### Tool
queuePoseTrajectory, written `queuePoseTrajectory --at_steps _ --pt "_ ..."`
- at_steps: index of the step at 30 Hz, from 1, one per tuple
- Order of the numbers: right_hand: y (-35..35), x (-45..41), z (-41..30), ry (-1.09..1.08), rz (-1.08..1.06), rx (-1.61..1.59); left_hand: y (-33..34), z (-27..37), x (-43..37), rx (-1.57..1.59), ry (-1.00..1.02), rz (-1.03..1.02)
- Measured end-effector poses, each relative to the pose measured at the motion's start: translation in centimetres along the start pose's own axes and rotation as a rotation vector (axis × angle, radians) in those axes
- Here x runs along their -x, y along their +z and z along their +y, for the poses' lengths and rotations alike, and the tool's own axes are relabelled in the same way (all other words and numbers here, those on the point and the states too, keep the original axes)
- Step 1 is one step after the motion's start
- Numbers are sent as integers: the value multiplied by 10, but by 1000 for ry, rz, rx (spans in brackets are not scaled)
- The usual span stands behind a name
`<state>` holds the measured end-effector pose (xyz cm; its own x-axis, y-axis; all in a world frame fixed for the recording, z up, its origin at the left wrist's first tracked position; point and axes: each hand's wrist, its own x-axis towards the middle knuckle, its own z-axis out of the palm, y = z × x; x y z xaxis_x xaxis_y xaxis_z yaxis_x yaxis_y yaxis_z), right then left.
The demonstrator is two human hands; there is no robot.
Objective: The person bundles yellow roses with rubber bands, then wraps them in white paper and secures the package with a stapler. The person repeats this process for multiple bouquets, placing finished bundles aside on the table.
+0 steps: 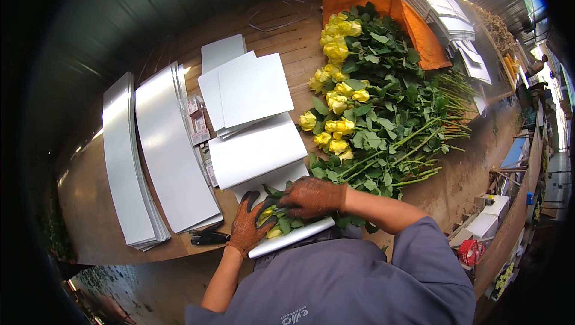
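Observation:
My left hand [249,225], in a brown and black work glove, rests with spread fingers on yellow rose heads [273,232] at the table's near edge. Above their leaves and stems is my right hand [312,197], gloved alike; its fingertips are partly hidden, so its grip cannot be told. These roses lie on a white sheet [292,237] whose near edge curls up beside my body. Just beyond, another white sheet [258,149] bends over, with flat white sheets [256,89] stacked behind it. A black stapler-like tool [209,237] lies left of my left hand.
A large pile of yellow roses [337,100] with leafy stems lies on the wooden table [287,24], by an orange cloth [422,42]. Two stacks of long white sheets [173,145] and small boxes [197,123] are at left. Far right, people [537,66] stand in the background.

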<state>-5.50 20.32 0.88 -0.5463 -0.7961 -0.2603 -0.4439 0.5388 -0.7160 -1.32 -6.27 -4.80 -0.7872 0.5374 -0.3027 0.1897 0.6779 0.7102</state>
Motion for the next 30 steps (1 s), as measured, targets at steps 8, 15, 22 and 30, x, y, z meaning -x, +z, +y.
queuePoseTrajectory --at_steps 8,15,22,30 --pt "-116 112 183 1271 417 534 -8 9 0 45 -41 -24" --pt "-97 194 213 688 870 432 3 -5 -15 133 -157 36" --pt "-92 186 205 902 534 451 13 -14 -16 91 -174 94" --pt "-96 210 230 679 831 195 15 -20 -17 65 -159 67"
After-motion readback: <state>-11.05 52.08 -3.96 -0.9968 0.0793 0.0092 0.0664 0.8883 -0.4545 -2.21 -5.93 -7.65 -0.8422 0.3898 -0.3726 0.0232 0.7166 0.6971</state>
